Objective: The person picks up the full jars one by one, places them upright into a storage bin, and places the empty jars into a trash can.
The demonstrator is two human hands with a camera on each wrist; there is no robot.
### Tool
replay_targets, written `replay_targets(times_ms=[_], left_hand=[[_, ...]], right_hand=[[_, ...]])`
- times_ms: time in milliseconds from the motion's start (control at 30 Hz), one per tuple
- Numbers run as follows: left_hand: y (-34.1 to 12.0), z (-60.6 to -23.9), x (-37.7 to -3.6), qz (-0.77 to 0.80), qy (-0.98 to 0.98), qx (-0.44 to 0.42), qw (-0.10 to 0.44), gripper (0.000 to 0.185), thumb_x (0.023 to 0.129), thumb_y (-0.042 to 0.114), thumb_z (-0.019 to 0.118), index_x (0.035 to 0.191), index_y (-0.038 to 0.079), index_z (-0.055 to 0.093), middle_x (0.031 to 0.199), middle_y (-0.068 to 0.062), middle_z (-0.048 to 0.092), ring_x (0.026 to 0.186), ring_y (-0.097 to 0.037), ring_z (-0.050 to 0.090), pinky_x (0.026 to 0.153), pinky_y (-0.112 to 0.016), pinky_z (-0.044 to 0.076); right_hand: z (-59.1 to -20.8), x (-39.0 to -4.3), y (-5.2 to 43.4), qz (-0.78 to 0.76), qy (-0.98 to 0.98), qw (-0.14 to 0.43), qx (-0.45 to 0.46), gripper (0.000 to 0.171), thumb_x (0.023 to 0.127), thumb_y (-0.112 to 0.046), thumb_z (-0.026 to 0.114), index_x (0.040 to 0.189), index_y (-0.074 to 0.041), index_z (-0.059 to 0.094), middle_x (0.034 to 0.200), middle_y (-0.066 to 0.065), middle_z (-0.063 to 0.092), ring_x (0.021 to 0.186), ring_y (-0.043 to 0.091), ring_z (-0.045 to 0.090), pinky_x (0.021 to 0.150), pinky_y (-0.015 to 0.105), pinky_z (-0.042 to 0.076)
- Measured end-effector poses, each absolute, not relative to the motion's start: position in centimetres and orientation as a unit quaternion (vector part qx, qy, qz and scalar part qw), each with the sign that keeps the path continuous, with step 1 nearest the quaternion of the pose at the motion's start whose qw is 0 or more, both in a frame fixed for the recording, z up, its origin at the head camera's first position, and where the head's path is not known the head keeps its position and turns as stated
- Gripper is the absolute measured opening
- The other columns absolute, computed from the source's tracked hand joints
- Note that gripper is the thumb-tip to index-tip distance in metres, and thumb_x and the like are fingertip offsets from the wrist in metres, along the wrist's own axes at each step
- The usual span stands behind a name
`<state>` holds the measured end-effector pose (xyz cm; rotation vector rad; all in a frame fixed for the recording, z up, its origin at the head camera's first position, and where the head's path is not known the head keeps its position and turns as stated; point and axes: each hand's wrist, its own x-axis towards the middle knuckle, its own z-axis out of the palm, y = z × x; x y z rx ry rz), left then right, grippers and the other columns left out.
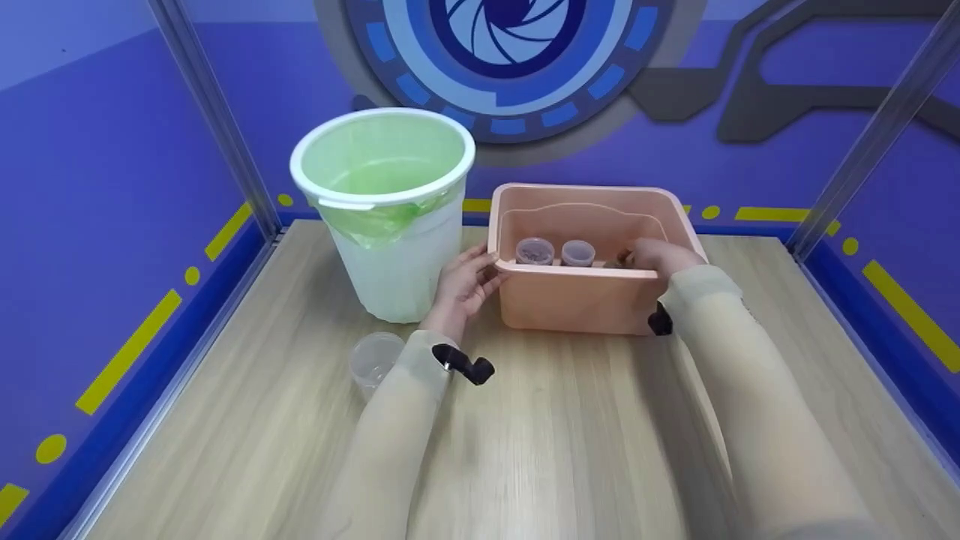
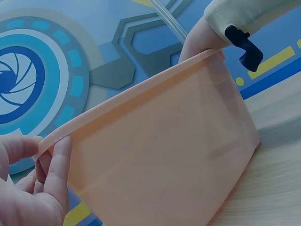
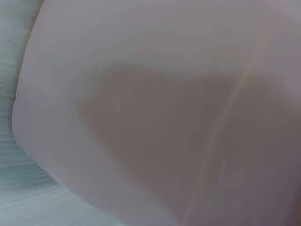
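Steadying the pink tub [image 1: 577, 300] at its near-left corner, the left hand [image 1: 465, 283] pinches the rim, thumb on top, fingers [image 2: 59, 162] beneath. The tub sits mid-worktop [image 1: 555, 442], just beside the white bin [image 1: 386, 210]. Right hand [image 1: 656, 255] reaches over the near rim inside, close to two small cups [image 1: 556, 252]; its grip I cannot tell.
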<state>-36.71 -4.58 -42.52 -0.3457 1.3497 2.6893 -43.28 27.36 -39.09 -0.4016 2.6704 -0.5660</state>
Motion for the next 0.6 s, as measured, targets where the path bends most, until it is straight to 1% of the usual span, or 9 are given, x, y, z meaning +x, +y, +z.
replay_targets(times_ms=[67, 100, 167, 233, 300, 400, 467, 533, 600], left_hand=[[-4.6, -42.6, -36.7, 0.886, 0.446, -0.116, 0.056, 0.048, 0.097, -0.003, 0.063, 0.144, 0.000, 0.056, 0.135, -0.023, 0.062, 0.103, -0.024, 0.066, 0.074, -0.025, 0.066], [-4.6, -42.6, -36.7, 0.885, 0.447, -0.118, 0.056, 0.047, 0.097, -0.002, 0.064, 0.144, 0.000, 0.056, 0.135, -0.022, 0.062, 0.104, -0.025, 0.066, 0.075, -0.026, 0.066], [-4.6, -42.6, -36.7, 0.884, 0.449, -0.120, 0.056, 0.046, 0.098, -0.001, 0.064, 0.144, 0.001, 0.057, 0.138, -0.022, 0.062, 0.105, -0.024, 0.067, 0.080, -0.028, 0.066], [-4.7, -42.5, -36.5, 0.884, 0.446, -0.125, 0.057, 0.046, 0.099, 0.000, 0.064, 0.144, 0.002, 0.057, 0.141, -0.022, 0.060, 0.105, -0.024, 0.067, 0.087, -0.031, 0.066], [-4.9, -42.4, -36.0, 0.887, 0.438, -0.131, 0.059, 0.046, 0.100, 0.001, 0.061, 0.146, 0.003, 0.055, 0.142, -0.021, 0.059, 0.107, -0.023, 0.066, 0.095, -0.034, 0.064], [-6.0, -42.0, -34.3, 0.893, 0.426, -0.133, 0.067, 0.044, 0.103, 0.004, 0.058, 0.147, 0.003, 0.052, 0.134, -0.019, 0.062, 0.106, -0.021, 0.064, 0.101, -0.036, 0.061], [-7.5, -41.6, -32.5, 0.896, 0.428, -0.100, 0.071, 0.040, 0.107, 0.010, 0.053, 0.146, 0.003, 0.048, 0.124, -0.015, 0.064, 0.105, -0.021, 0.063, 0.101, -0.035, 0.060], [-9.4, -41.2, -30.4, 0.892, 0.447, -0.037, 0.060, 0.039, 0.110, 0.016, 0.046, 0.145, 0.001, 0.043, 0.118, -0.011, 0.065, 0.105, -0.021, 0.064, 0.099, -0.034, 0.060], [-11.7, -41.0, -28.3, 0.872, 0.486, 0.057, 0.014, 0.042, 0.112, 0.018, 0.039, 0.147, -0.005, 0.038, 0.119, -0.012, 0.066, 0.109, -0.022, 0.065, 0.099, -0.034, 0.059]], right_hand=[[-39.1, -43.2, 27.3, -0.201, 0.951, 0.185, -0.145, 0.028, 0.082, 0.006, 0.048, 0.108, 0.007, 0.060, 0.093, 0.013, 0.059, 0.087, 0.023, 0.053, 0.068, 0.022, 0.043], [-39.1, -43.1, 27.2, -0.202, 0.951, 0.182, -0.145, 0.029, 0.081, 0.006, 0.050, 0.108, 0.006, 0.060, 0.093, 0.013, 0.060, 0.088, 0.024, 0.055, 0.069, 0.022, 0.043], [-39.0, -43.0, 27.2, -0.219, 0.950, 0.176, -0.134, 0.036, 0.084, 0.004, 0.053, 0.120, 0.006, 0.059, 0.109, 0.018, 0.064, 0.099, 0.028, 0.058, 0.078, 0.027, 0.051], [-39.0, -43.0, 27.1, -0.231, 0.951, 0.160, -0.131, 0.047, 0.089, -0.003, 0.060, 0.135, 0.007, 0.054, 0.131, 0.025, 0.061, 0.115, 0.035, 0.059, 0.095, 0.037, 0.055], [-38.9, -43.1, 27.1, -0.255, 0.949, 0.140, -0.119, 0.064, 0.090, -0.012, 0.069, 0.148, 0.003, 0.046, 0.149, 0.026, 0.051, 0.132, 0.039, 0.053, 0.113, 0.050, 0.049], [-38.4, -43.1, 27.0, -0.292, 0.945, 0.099, -0.109, 0.074, 0.093, -0.023, 0.074, 0.153, 0.003, 0.039, 0.156, 0.027, 0.043, 0.143, 0.044, 0.044, 0.122, 0.060, 0.038], [-37.8, -43.0, 27.0, -0.327, 0.937, 0.057, -0.105, 0.072, 0.095, -0.023, 0.074, 0.152, 0.004, 0.040, 0.157, 0.028, 0.042, 0.145, 0.045, 0.042, 0.123, 0.060, 0.037], [-36.8, -42.8, 26.7, -0.364, 0.926, 0.011, -0.097, 0.068, 0.098, -0.026, 0.071, 0.149, 0.006, 0.042, 0.155, 0.029, 0.045, 0.144, 0.046, 0.043, 0.122, 0.058, 0.039], [-35.7, -42.5, 26.0, -0.412, 0.907, -0.025, -0.083, 0.067, 0.099, -0.032, 0.069, 0.149, 0.004, 0.043, 0.153, 0.027, 0.047, 0.143, 0.043, 0.046, 0.120, 0.056, 0.042]])
